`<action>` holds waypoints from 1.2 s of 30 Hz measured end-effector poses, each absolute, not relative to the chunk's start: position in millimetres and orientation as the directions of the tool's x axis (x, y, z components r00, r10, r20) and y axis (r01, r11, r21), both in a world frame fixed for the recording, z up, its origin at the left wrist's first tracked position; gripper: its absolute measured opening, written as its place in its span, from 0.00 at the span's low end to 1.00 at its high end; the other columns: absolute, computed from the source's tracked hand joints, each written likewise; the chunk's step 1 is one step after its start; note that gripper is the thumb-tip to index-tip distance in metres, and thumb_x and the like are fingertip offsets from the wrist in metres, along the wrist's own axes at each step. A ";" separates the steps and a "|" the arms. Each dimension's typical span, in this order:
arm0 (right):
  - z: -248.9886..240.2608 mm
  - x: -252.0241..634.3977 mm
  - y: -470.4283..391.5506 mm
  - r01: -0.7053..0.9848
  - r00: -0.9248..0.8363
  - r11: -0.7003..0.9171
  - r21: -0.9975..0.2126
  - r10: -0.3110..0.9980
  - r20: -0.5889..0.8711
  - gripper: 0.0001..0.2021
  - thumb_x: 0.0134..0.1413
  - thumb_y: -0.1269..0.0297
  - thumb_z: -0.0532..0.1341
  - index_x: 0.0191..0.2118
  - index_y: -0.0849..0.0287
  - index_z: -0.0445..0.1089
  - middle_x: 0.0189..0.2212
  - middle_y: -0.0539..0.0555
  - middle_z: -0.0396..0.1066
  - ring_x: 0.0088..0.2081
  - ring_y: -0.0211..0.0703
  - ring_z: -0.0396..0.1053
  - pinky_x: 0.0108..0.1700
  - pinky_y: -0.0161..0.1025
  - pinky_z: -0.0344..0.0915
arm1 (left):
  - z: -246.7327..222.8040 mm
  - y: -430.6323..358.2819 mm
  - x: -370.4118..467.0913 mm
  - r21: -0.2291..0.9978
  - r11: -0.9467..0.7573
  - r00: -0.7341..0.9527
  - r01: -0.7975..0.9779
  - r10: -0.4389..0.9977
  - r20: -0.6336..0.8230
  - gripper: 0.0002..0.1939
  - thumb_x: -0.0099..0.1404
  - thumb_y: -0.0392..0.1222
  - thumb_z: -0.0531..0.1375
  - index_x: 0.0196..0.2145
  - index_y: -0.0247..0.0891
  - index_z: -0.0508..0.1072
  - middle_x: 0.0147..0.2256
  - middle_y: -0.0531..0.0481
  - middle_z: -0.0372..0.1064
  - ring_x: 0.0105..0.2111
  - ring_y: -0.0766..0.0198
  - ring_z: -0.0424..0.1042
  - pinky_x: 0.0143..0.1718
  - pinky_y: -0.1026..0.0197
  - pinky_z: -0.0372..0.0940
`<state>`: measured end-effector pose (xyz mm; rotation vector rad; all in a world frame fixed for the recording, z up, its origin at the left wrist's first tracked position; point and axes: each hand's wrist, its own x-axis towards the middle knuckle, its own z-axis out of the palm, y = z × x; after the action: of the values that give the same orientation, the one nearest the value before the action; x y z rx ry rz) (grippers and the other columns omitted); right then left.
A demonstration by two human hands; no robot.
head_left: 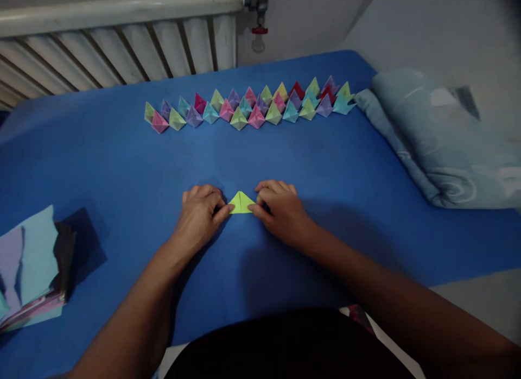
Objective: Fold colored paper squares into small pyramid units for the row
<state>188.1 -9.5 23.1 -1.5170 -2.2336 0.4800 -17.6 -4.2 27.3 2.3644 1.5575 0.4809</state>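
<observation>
Yellow-green paper (240, 203), folded into a triangle, sits before us at the blue tabletop (179, 162). Our left hand (201, 212) pinches its left corner and our right hand (281, 209) the right, thumbs on top, presumably keeping the folds even. Small folded paper pieces (256, 117) stand beyond, probably so our arms won't knock them; the paper stack (37, 254) lies leftward, likely for easy reach.

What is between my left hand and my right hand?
In the head view, a small yellow-green folded paper sits between your left hand and right hand, with a thumb touching each lower corner.
</observation>
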 end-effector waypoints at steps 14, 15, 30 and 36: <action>20.8 187.4 -13.2 0.786 -0.528 0.566 -0.249 0.824 0.205 0.09 0.64 0.67 0.54 0.38 0.58 0.73 0.37 0.55 0.72 0.37 0.44 0.62 0.40 0.43 0.49 | 29.1 -3.2 -12.7 0.325 -0.370 0.354 0.870 0.929 0.110 0.11 0.64 0.44 0.59 0.26 0.38 0.70 0.32 0.48 0.69 0.36 0.56 0.64 0.38 0.52 0.56; 20.4 187.4 -13.2 0.774 -0.553 0.591 -0.227 0.806 0.211 0.10 0.64 0.68 0.54 0.38 0.58 0.73 0.36 0.55 0.72 0.36 0.44 0.61 0.40 0.43 0.49 | 29.5 -3.1 -12.3 0.322 -0.368 0.353 0.872 0.929 0.106 0.11 0.64 0.44 0.59 0.26 0.38 0.70 0.32 0.49 0.69 0.36 0.56 0.64 0.38 0.52 0.56; 19.6 190.3 -16.0 0.753 -0.618 0.639 -0.159 0.769 0.163 0.18 0.64 0.72 0.51 0.54 0.50 0.70 0.41 0.54 0.73 0.37 0.46 0.60 0.41 0.46 0.46 | 24.1 -5.6 -15.4 0.281 -0.383 0.347 0.880 0.923 0.168 0.14 0.66 0.48 0.58 0.25 0.39 0.69 0.30 0.48 0.67 0.34 0.57 0.63 0.37 0.53 0.55; 23.8 190.6 -15.9 0.765 -0.606 0.618 -0.180 0.786 0.122 0.18 0.64 0.71 0.52 0.53 0.49 0.71 0.43 0.54 0.73 0.38 0.46 0.59 0.42 0.47 0.46 | 21.4 -7.3 -23.6 0.248 -0.369 0.335 0.895 0.927 0.171 0.15 0.64 0.51 0.59 0.27 0.39 0.70 0.33 0.45 0.68 0.37 0.54 0.63 0.38 0.52 0.54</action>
<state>190.6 -15.9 23.8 -1.2853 -2.6522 0.1614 -23.6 -7.3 21.4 2.4753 1.6971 0.4329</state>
